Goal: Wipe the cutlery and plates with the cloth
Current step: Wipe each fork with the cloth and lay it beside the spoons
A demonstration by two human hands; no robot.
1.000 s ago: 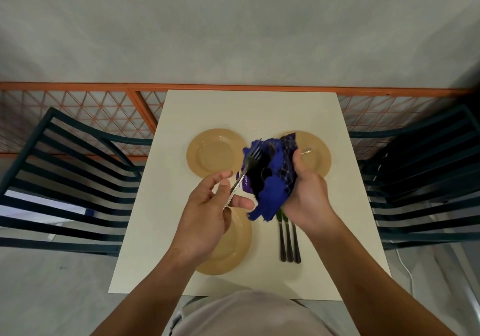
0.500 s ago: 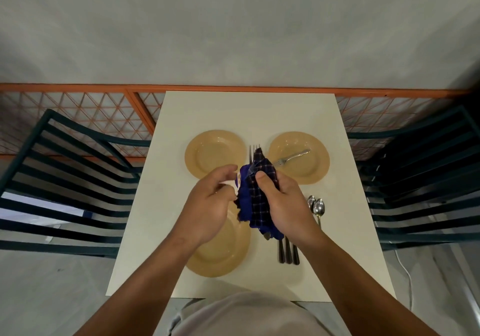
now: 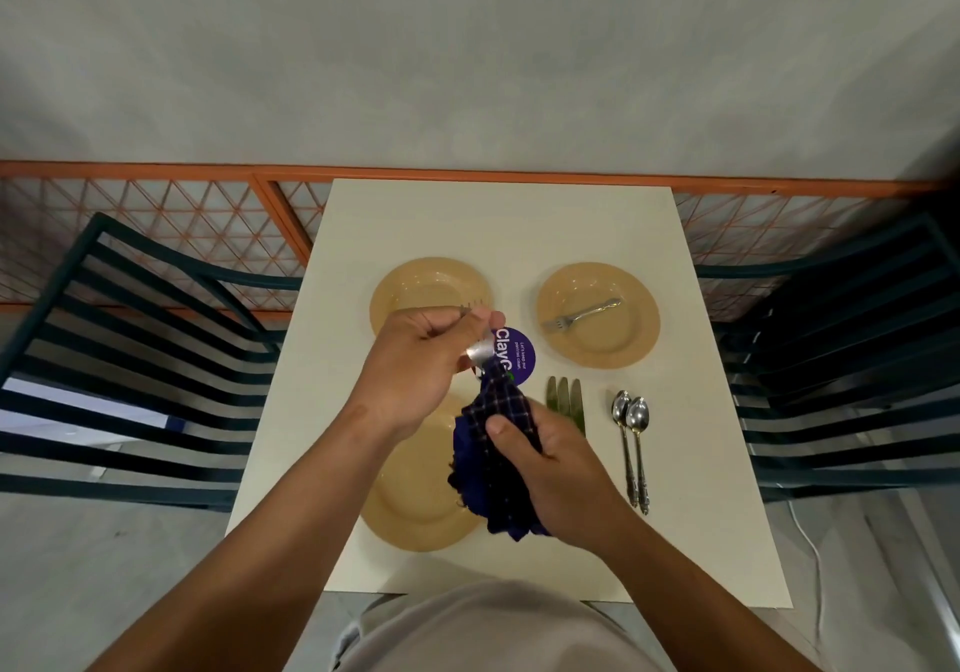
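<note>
Gripping a fork (image 3: 475, 338) near its tines, the left hand (image 3: 415, 364) holds it above the table (image 3: 498, 224), fingers curled round the metal; the handle runs down into the cloth (image 3: 493, 458), which the right hand (image 3: 561, 468) clamps around it, thumb on top. Both hands are raised over the near plate (image 3: 410, 505) and cover part of it. A far left plate (image 3: 415, 286) lies partly behind the left hand. A far right plate (image 3: 597, 312) carries a second fork (image 3: 582, 313). Three knives (image 3: 563, 401) lie side by side just right of the cloth, their handles hidden by the right hand. Two spoons (image 3: 634, 442) lie further right, touching. A purple round sticker (image 3: 517, 354) on the table reads "Clay", the remainder covered; its small print is illegible. Dark slatted chairs (image 3: 130, 359) flank the table; an orange mesh railing (image 3: 156, 214) runs behind.
</note>
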